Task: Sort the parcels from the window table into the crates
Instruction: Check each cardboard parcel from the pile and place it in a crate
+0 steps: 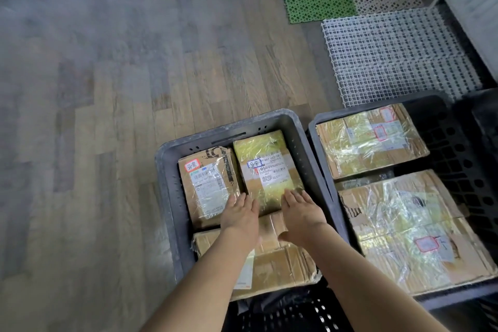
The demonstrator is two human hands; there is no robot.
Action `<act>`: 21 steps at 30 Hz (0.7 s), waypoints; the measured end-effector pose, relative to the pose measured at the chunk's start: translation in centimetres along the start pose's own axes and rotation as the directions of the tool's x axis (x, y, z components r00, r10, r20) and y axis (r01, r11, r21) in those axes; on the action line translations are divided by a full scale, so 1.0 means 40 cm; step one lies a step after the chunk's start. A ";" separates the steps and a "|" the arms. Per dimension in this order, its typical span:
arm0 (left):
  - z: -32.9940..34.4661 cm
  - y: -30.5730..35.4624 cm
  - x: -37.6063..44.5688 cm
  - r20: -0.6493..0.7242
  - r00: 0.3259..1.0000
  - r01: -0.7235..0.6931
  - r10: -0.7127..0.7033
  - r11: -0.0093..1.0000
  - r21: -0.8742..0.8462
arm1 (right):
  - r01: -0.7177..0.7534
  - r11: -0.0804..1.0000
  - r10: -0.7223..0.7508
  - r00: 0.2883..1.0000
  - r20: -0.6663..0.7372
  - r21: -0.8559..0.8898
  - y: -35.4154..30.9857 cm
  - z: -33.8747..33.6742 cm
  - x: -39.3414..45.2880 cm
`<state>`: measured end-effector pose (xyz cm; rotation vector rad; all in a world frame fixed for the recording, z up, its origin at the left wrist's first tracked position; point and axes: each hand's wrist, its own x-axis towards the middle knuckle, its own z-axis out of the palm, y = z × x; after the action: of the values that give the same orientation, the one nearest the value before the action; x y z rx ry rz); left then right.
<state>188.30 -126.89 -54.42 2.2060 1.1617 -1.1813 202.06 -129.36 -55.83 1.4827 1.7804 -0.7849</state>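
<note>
On a wood floor (134,89), both hands, left hand (238,214) and right hand (300,213), rest flat with fingers straight on the yellow-taped parcel (265,167) in the left crate (167,170)

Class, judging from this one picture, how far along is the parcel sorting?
Done: two parcels lie in the right crate. In hand: left hand and right hand rest open on parcels in the left crate, which holds three. Left: unknown; the window table is out of view.
</note>
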 end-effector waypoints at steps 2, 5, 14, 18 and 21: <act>-0.057 -0.014 -0.082 -0.021 0.998 0.056 -0.057 0.998 -0.007 | 0.005 1.000 -0.004 0.999 -0.036 0.002 0.000 -0.040 -0.072; -0.170 -0.044 -0.256 -0.078 0.988 0.131 -0.132 0.991 -0.014 | 0.006 0.999 -0.011 0.995 -0.095 -0.049 0.005 -0.130 -0.228; -0.582 -0.037 -0.915 -0.459 0.841 0.234 -0.287 0.957 -0.171 | -0.003 0.998 -0.021 0.907 -0.421 -0.058 -0.020 -0.518 -0.839; -0.674 0.026 -1.189 -0.627 0.710 0.196 -0.321 0.945 -0.262 | 0.044 0.999 -0.027 0.786 -0.618 0.012 -0.045 -0.608 -1.117; -0.662 0.101 -1.378 -0.709 0.614 0.145 -0.346 0.933 -0.330 | 0.061 0.997 -0.007 0.689 -0.725 0.048 -0.065 -0.592 -1.327</act>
<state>188.07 -139.12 5.62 2.4430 1.8652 -0.0712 202.88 -141.32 1.10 1.9908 2.3692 -0.2549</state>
